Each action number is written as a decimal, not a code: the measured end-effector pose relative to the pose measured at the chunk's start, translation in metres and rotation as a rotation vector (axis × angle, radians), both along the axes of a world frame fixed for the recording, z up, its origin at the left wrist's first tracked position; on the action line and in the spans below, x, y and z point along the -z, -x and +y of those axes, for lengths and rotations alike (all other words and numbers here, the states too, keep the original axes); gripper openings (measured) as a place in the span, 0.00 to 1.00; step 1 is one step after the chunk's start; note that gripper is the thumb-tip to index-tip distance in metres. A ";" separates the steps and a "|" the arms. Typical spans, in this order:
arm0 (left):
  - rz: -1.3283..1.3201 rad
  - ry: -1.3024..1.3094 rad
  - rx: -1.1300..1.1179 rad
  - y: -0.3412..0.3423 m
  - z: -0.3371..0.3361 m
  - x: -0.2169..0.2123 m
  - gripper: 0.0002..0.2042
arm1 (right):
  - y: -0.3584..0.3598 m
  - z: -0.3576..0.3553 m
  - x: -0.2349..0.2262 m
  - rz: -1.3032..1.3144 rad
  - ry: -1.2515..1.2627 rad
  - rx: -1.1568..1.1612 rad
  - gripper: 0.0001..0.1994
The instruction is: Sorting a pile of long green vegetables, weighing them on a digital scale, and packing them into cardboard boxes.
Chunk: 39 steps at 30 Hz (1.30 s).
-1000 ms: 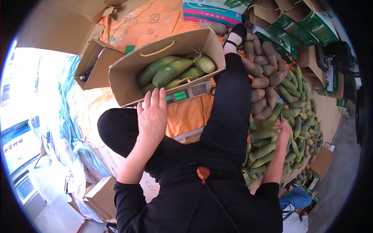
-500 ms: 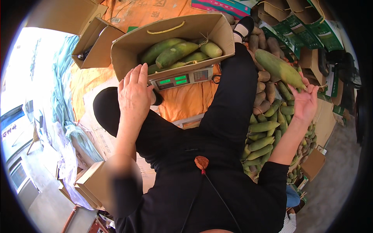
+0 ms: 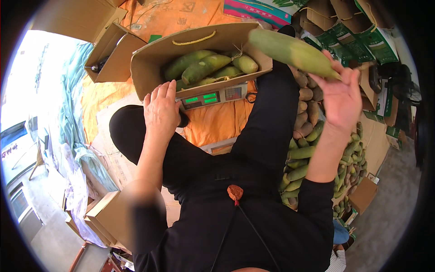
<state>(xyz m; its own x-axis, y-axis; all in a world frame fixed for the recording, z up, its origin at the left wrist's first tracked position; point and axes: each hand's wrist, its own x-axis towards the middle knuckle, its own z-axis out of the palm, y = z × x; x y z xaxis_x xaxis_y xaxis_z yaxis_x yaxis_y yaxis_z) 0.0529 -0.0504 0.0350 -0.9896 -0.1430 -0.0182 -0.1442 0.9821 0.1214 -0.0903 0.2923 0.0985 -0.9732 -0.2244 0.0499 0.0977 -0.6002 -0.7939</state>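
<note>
My right hand [image 3: 340,93] grips a long green radish [image 3: 294,53] by its thin end. The radish tilts up to the left, its thick end just over the right side of an open cardboard box [image 3: 244,38]. Several green radishes [image 3: 206,68] lie inside that box, which stands on a digital scale [image 3: 210,97] with a lit green display. My left hand [image 3: 161,106] rests on the box's near left edge, fingers stretched out and touching the cardboard. The tail end of the held radish is partly hidden by my fingers.
Piles of green radishes [image 3: 299,170] and brownish, rounder ones [image 3: 304,106] lie right of my leg. Green carton boxes [image 3: 374,38] stand at the far right. A smaller open box [image 3: 113,54] sits left of the scale on the orange sheet [image 3: 199,124].
My right hand has carried the radish leftward and upward, from above the pile to the box's right side. My left hand has shifted slightly right and down along the box edge.
</note>
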 end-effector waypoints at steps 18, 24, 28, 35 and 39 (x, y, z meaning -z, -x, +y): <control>-0.020 -0.033 -0.025 0.005 -0.004 0.004 0.24 | 0.049 -0.123 0.066 0.066 -0.546 0.081 0.07; 0.029 -0.093 -0.002 0.006 -0.003 0.005 0.23 | 0.065 -0.095 0.081 -0.009 -0.557 0.235 0.06; 0.127 -0.115 0.003 0.009 -0.005 0.003 0.21 | 0.068 -0.082 0.098 -0.130 -0.615 0.272 0.07; 0.189 -0.149 -0.004 0.007 -0.007 0.006 0.20 | 0.065 -0.078 0.098 -0.187 -0.664 0.192 0.10; 0.210 -0.200 -0.046 0.004 -0.007 0.000 0.20 | 0.065 -0.077 0.101 -0.216 -0.729 0.141 0.12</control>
